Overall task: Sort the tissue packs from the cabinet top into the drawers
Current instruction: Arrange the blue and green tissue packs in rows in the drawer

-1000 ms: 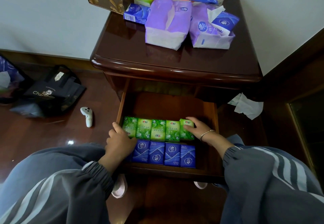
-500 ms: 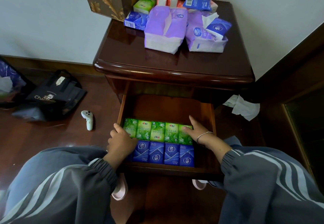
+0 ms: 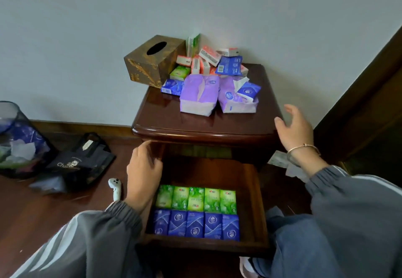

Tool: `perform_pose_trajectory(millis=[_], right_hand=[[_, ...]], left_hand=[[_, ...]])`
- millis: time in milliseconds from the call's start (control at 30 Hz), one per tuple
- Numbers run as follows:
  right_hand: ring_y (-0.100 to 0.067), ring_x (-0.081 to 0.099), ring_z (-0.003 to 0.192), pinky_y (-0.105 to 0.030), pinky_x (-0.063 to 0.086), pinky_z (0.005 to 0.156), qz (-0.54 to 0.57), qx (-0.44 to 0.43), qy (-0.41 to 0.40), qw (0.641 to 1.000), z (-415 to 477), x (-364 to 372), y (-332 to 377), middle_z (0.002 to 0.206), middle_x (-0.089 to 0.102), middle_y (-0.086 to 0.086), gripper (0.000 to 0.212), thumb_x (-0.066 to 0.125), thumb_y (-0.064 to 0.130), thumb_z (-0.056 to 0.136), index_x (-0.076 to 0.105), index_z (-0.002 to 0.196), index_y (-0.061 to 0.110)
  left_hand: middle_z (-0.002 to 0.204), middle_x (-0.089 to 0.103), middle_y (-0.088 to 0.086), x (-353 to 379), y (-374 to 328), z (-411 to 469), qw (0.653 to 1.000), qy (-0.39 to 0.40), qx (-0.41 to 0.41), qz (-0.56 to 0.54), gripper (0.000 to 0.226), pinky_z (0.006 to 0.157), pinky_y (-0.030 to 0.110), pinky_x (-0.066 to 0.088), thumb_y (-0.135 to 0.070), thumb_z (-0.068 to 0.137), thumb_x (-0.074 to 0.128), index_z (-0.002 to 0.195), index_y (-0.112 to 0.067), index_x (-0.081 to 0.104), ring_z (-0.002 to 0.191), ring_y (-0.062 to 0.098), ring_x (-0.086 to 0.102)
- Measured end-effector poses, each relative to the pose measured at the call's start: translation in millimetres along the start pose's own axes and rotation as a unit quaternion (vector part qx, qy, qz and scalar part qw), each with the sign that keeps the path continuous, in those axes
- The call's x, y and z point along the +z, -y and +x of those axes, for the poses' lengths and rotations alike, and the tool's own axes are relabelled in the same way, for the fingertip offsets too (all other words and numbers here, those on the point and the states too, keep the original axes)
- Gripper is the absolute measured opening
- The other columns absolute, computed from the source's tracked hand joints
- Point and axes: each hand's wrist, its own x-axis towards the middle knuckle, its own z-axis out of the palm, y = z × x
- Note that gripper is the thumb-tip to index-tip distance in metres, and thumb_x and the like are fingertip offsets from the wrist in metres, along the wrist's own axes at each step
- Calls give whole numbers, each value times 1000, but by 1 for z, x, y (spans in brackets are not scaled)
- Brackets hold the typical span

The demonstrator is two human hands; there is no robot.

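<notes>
The open drawer [image 3: 255, 208] of the dark wooden cabinet [image 3: 165, 123] holds a row of green tissue packs [image 3: 196, 198] behind a row of blue tissue packs [image 3: 196, 224]. On the cabinet top lies a pile: two purple packs [image 3: 199, 95], red-and-white packs [image 3: 208, 57], a green pack [image 3: 179, 73] and blue packs [image 3: 173, 86]. My left hand [image 3: 143, 166] hovers above the drawer's left side, fingers loosely curled, empty. My right hand [image 3: 293, 127] is raised beside the cabinet's right front corner, fingers apart, holding nothing.
A brown patterned tissue box [image 3: 152, 60] stands at the cabinet's back left. On the floor to the left are a waste bin [image 3: 19, 138], a black bag [image 3: 80, 162] and a white controller [image 3: 115, 187]. Crumpled tissue [image 3: 280, 160] lies right of the cabinet, near a dark wooden frame [image 3: 369, 95].
Both hands have lifted off the green packs in the drawer and risen toward the cabinet top. The camera has tilted up, showing more wall.
</notes>
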Motion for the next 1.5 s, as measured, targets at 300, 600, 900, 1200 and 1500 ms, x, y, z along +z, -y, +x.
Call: perform_pose_trajectory(millis=[300,600,900,1200,1500], right_hand=[[-40,37,131,-48,29,106,-32,200,87,975,75,59,15,145,35,-22,59,32,46,96,30,142,8],[-39,37,130,-52,29,103,-110,206,65,970,79,74,1,148,32,-11,52,27,46,97,30,143,24],[-40,40,127,-50,33,101,-149,200,56,967,78,79,2,148,33,-12,53,31,46,96,28,145,24],[-39,41,126,-48,35,99,-155,195,50,967,76,78,5,146,35,-12,53,33,44,96,28,145,23],[-38,42,125,-48,38,97,-169,194,49,965,75,79,7,145,36,-13,54,33,43,96,27,145,22]], left_hand=[[120,55,10,-10,-62,97,982,-33,182,41,42,97,37,41,-7,85,56,126,-7,52,113,25,52],[124,50,19,40,-119,212,971,19,176,163,37,94,43,41,-15,91,50,125,-1,49,114,36,47],[138,40,23,86,-153,255,960,124,-8,252,40,100,45,34,-17,99,31,133,1,42,125,41,38],[132,40,20,97,-151,252,971,64,-37,228,38,98,47,36,-25,96,44,125,-2,45,118,41,42],[134,43,23,99,-157,253,979,59,-76,182,48,98,44,38,-19,94,50,135,-3,33,122,39,42]])
